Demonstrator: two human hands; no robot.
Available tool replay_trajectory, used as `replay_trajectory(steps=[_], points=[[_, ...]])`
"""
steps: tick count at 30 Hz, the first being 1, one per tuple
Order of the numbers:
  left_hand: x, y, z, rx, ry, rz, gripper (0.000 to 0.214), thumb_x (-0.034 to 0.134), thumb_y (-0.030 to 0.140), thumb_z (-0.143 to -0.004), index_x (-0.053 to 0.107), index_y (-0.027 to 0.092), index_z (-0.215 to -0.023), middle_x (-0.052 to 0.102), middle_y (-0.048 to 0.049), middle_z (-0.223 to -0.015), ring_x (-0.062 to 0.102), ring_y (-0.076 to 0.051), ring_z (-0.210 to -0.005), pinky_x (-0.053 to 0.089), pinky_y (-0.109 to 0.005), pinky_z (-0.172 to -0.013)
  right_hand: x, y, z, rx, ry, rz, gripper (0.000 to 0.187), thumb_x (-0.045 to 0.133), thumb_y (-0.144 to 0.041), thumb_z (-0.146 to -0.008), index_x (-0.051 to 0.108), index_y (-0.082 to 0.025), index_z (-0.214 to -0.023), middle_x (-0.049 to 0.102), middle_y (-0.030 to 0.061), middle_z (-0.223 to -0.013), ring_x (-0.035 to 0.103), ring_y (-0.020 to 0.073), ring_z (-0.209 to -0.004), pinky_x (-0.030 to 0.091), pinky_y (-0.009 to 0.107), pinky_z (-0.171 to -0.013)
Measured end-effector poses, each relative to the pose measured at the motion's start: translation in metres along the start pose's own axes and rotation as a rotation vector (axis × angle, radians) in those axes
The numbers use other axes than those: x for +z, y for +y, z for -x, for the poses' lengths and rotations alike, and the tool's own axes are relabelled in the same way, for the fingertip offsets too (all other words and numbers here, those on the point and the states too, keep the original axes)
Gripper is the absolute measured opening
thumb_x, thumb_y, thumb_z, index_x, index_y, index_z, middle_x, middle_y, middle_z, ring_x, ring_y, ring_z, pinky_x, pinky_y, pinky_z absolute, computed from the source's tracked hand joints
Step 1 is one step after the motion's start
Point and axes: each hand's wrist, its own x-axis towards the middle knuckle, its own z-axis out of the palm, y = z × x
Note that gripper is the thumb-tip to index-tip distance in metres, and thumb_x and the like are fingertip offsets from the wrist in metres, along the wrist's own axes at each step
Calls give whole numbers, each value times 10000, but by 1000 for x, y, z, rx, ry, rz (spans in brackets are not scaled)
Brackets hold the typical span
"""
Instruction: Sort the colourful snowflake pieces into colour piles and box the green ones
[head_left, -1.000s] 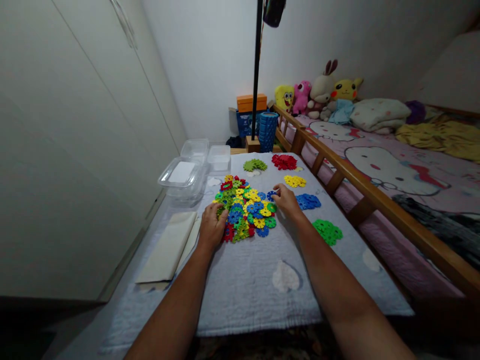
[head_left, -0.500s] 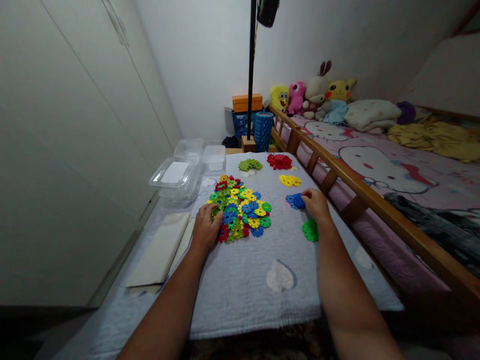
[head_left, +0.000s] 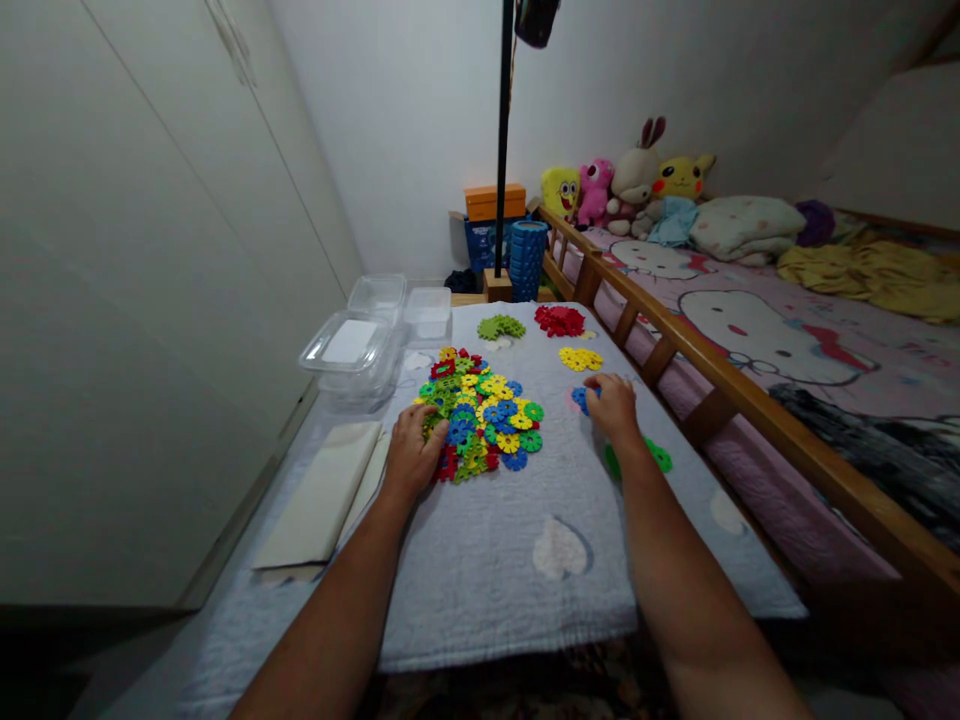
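Observation:
A mixed pile of flat plastic flower-shaped pieces in red, yellow, blue and green lies on a pale blue quilted cloth. My left hand rests at the pile's left edge, fingers curled into the green pieces. My right hand lies palm down over a small blue pile, fingers loosely bent and covering most of it. Sorted piles lie around it: dark green by my right wrist, yellow, red and light green further away.
Clear plastic containers stand at the cloth's left, with a folded beige cloth nearer me. A wooden bed rail runs along the right. A black pole on a wooden block, a blue roller and boxes stand beyond.
My right hand went from the mixed pile to the blue pile with a blue piece, then drew slightly left over it. My left hand stayed at the pile's left edge.

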Motion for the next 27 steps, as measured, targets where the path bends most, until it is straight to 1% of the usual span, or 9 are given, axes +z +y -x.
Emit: replay_trajectory(steps=[4,7,9,12,17,20,22,25,27], points=[[-1,0,0,-1,-1,3,359,517,466,-905,635,225,-1144,602,-111,-1232,544,-297,-1251,409,-493,-1134,15,-30,9,-216,-190,-31,305,527,-175,-849,755,-181,-1053,707,113,-1130,549,268,-1079,356,381,-980],[0,-1,1,1,9,7,368,515,470,-905,633,217,-1144,594,-118,-1235,540,-302,-1253,404,-494,-1138,25,-48,18,-291,-279,-21,371,545,-186,-867,724,-205,-1191,678,97,-1255,515,284,-1133,344,387,-976],[0,-1,1,-1,3,8,374,521,475,-903,631,214,-1148,589,-119,-1245,535,-302,-1257,401,-493,-1139,30,-53,21,-313,-320,1,387,549,-200,-884,699,-213,-1241,664,94,-1293,505,292,-1140,339,394,-966],[-1,-1,0,-2,-9,3,380,526,483,-899,628,217,-1150,588,-115,-1249,532,-302,-1261,399,-497,-1139,35,-53,21,-323,-346,13,344,566,-218,-897,698,-219,-1215,679,96,-1252,512,285,-1122,334,391,-960],[-1,1,0,1,-21,-3,400,524,491,-899,625,201,-1155,586,-122,-1240,536,-301,-1252,397,-496,-1143,37,-47,19,-292,-275,-23,246,632,-191,-831,700,-210,-1067,699,93,-1131,530,263,-1054,351,366,-923],[-1,0,0,-7,-14,1,402,535,492,-894,628,200,-1153,578,-123,-1244,537,-302,-1251,396,-493,-1147,32,-45,16,-274,-249,-93,155,633,-176,-790,677,-193,-937,703,88,-1016,554,242,-972,381,345,-868],[-1,-1,0,-9,-9,5,399,542,491,-891,628,205,-1156,577,-120,-1248,539,-300,-1252,397,-491,-1149,24,-41,13,-243,-278,-197,93,607,-173,-775,652,-195,-853,698,63,-906,574,213,-875,404,319,-799],[0,-2,0,-13,-2,11,387,551,486,-888,626,216,-1155,574,-112,-1250,534,-293,-1267,396,-483,-1154,5,-28,7,-153,-329,-381,55,580,-215,-764,628,-202,-788,672,18,-771,584,178,-740,420,288,-703],[0,-3,1,-17,3,5,388,551,485,-890,624,215,-1159,566,-114,-1260,528,-293,-1279,390,-483,-1160,-12,-15,6,-92,-331,-453,73,594,-262,-744,628,-203,-773,661,4,-733,590,172,-707,431,284,-685]])
